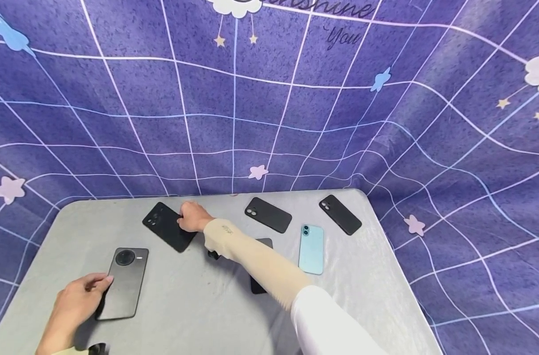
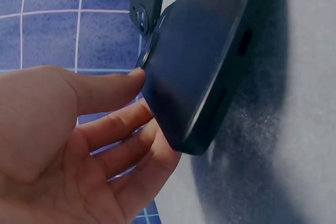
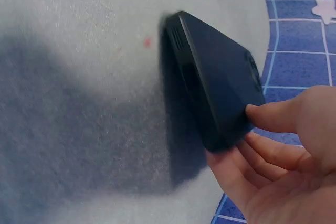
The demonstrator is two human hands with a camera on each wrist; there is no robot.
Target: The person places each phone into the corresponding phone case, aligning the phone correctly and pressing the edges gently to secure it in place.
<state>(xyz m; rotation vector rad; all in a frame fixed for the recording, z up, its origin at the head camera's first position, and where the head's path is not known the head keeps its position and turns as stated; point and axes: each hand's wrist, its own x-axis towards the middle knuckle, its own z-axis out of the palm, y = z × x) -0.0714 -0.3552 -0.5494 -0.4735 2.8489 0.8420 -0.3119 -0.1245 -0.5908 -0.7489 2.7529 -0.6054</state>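
Note:
On the left side of the table, my left hand (image 1: 76,301) pinches the left edge of a grey smartphone (image 1: 124,286) with a round black camera ring. The left wrist view has the thumb on the phone's back (image 2: 194,51) and the fingers under its edge. Farther back, my right hand (image 1: 194,217) grips the right edge of a black phone case (image 1: 165,229) with camera cutouts. Seen from the right wrist, the case (image 3: 215,77) tilts up from the cloth, thumb on its back and fingers beneath. My right forearm partly covers another dark phone or case (image 1: 257,286).
Two more black phone cases (image 1: 269,215) lie along the back of the table, one at the far right corner. A light blue phone (image 1: 311,249) lies right of my forearm. Purple grid-patterned fabric (image 1: 207,123) hangs behind the table and along its right side.

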